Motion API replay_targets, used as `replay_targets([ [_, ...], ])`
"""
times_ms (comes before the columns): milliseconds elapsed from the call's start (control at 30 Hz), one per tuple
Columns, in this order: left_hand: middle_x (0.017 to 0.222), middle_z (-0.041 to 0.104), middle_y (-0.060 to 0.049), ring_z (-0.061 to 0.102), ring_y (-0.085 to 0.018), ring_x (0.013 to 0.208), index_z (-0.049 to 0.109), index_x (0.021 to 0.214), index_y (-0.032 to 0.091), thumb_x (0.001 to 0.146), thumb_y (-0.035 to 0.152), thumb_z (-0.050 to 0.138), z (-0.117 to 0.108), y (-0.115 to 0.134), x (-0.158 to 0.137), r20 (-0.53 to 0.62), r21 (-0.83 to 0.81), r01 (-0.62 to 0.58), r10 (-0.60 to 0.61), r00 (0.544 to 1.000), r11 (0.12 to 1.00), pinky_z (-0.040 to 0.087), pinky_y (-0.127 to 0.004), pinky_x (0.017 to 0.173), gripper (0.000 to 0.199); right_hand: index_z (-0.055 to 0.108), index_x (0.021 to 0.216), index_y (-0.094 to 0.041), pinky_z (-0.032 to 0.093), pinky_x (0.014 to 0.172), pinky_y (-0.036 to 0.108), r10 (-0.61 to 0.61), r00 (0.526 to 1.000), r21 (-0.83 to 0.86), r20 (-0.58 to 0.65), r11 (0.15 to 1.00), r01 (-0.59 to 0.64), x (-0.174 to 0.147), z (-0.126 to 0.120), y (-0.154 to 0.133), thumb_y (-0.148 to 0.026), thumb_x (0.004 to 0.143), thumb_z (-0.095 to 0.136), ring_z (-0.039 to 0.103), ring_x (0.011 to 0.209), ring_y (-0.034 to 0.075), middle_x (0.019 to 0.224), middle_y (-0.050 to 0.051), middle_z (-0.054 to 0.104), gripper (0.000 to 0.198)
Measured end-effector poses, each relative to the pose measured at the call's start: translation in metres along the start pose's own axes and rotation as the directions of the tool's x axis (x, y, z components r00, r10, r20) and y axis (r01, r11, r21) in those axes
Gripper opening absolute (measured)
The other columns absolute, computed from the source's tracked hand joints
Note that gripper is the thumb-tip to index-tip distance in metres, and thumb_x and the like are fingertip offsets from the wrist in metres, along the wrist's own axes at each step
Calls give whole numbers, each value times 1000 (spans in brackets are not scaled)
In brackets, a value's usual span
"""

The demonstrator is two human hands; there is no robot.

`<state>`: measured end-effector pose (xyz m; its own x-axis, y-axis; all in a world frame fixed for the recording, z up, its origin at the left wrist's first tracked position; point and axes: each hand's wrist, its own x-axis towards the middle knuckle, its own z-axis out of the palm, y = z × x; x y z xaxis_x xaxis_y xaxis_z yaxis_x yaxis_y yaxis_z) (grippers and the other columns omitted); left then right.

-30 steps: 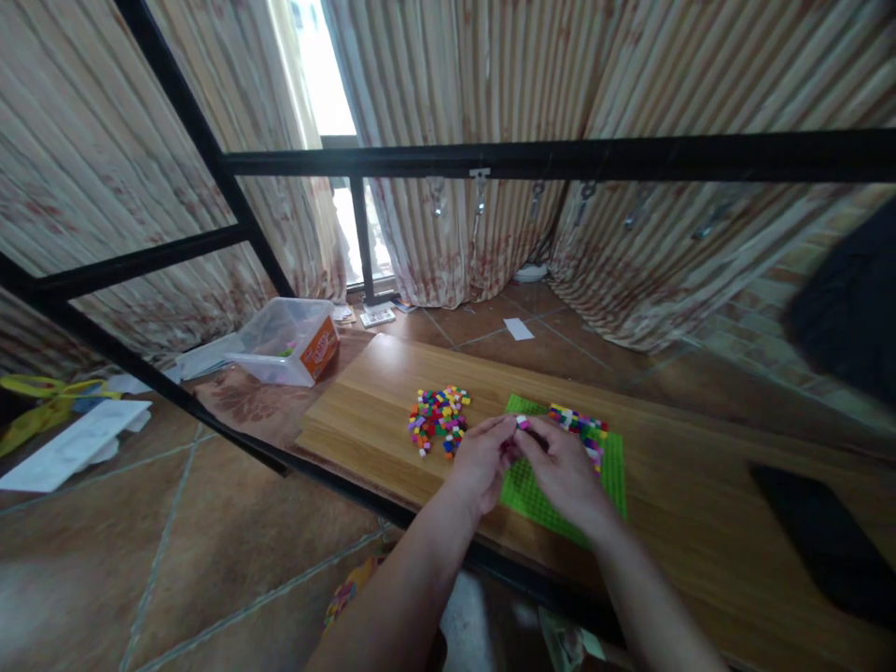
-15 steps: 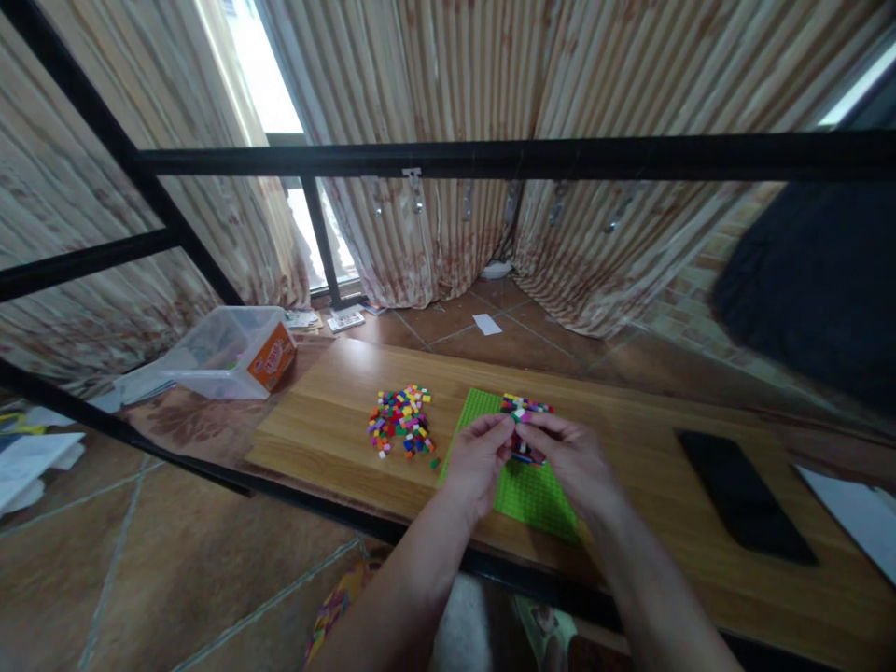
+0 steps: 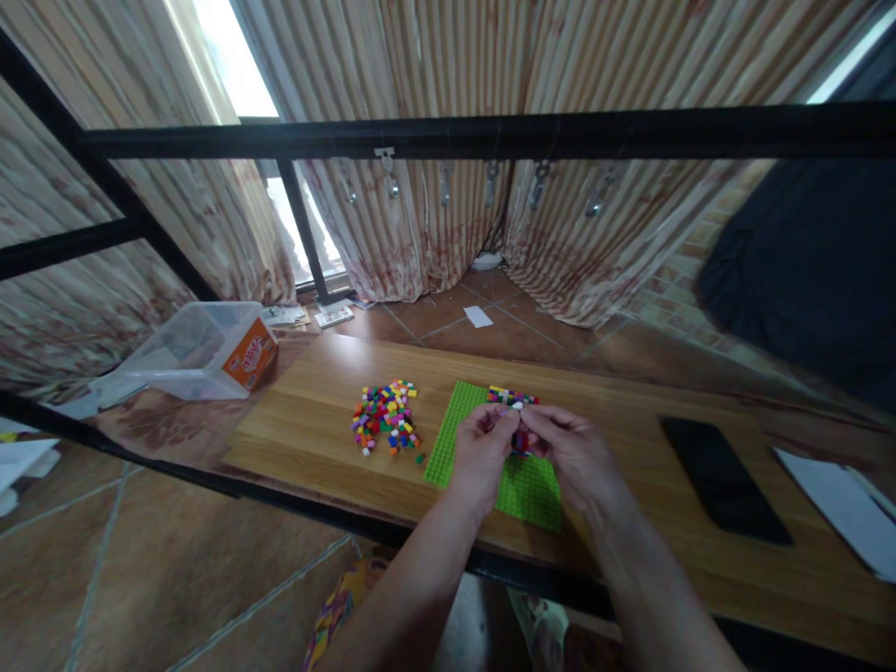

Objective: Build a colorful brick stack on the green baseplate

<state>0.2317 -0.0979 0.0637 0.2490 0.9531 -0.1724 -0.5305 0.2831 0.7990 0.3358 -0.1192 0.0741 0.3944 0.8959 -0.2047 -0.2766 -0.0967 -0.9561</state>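
My left hand [image 3: 482, 450] and my right hand [image 3: 568, 452] meet over a green studded baseplate [image 3: 526, 497], fingertips pinched together. Between them shows a small white toy brick [image 3: 517, 406]; the fingers hide whatever else is held there. Multicoloured bricks [image 3: 505, 396] stand in rows on the baseplate just beyond my fingertips, and more of them show below, partly covered by my hands. To the left on the wooden table lies a loose pile of small coloured bricks [image 3: 384, 416], with a single green brick [image 3: 419, 458] apart at its near side.
A black phone-like slab [image 3: 724, 478] and white paper [image 3: 836, 504] lie to the right. A clear plastic bin [image 3: 200, 359] with an orange label stands left of the table [image 3: 301, 411]. A black metal rail [image 3: 448, 136] crosses in front of the curtains.
The whole view has shifted slightly, so things sit further left. Both hands stay together over the baseplate; fingertips have turned a little, and the pink and green pieces seen there earlier no longer show.
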Motion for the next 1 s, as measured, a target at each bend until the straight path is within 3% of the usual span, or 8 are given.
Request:
replay_targets([
  [267,61,54,4,38,-5,52,64,70,14,67,39,82,0,-1,1,10,-13,-35,35,999,999,27,-21,52,31,74,64,-18,35,48,23,22,999,42,49,999,-24,0,2,3,-49,46,91,46,51,8,58,-1,62,39],
  [400,60,54,3,41,-5,53,64,68,14,63,36,85,0,3,2,6,-72,21,-20,1000,997,28,-19,51,32,76,68,-19,40,50,24,-6,1000,34,21,999,5,4,-5,2,-48,47,90,49,52,9,59,0,64,39],
  [467,57,51,4,41,-4,52,63,67,14,61,34,86,-1,5,3,-33,-121,41,-45,998,992,29,-18,51,32,77,71,-19,43,53,26,-70,996,-48,-48,997,67,8,-16,0,-49,49,88,51,53,11,59,1,65,39],
  [567,54,49,5,40,-3,50,61,64,14,61,28,86,-5,9,6,-109,-151,57,-74,991,987,28,-16,49,29,79,78,-19,47,56,30,-194,970,-310,-148,940,141,15,-35,0,-50,57,83,57,55,15,63,4,70,38],
  [700,54,53,4,43,-3,49,60,65,13,65,19,81,-11,14,9,-189,-159,77,-107,976,984,29,-14,49,22,80,81,-19,49,63,34,-271,958,-573,-90,801,172,19,-49,8,-51,68,72,64,61,20,71,7,75,35],
  [833,57,57,3,44,-2,49,62,68,12,65,16,78,-14,16,10,-224,-148,78,-110,968,986,30,-13,49,17,80,76,-22,49,69,36,-293,956,-620,-18,754,219,17,-45,16,-50,67,70,68,71,24,78,7,78,31],
  [1000,56,55,4,43,-2,49,62,68,12,65,17,78,-14,17,9,-205,-133,85,-111,973,988,28,-14,49,17,79,74,-24,48,69,37,-267,964,-607,-3,766,210,17,-46,22,-50,65,74,67,69,24,74,5,77,28],
])
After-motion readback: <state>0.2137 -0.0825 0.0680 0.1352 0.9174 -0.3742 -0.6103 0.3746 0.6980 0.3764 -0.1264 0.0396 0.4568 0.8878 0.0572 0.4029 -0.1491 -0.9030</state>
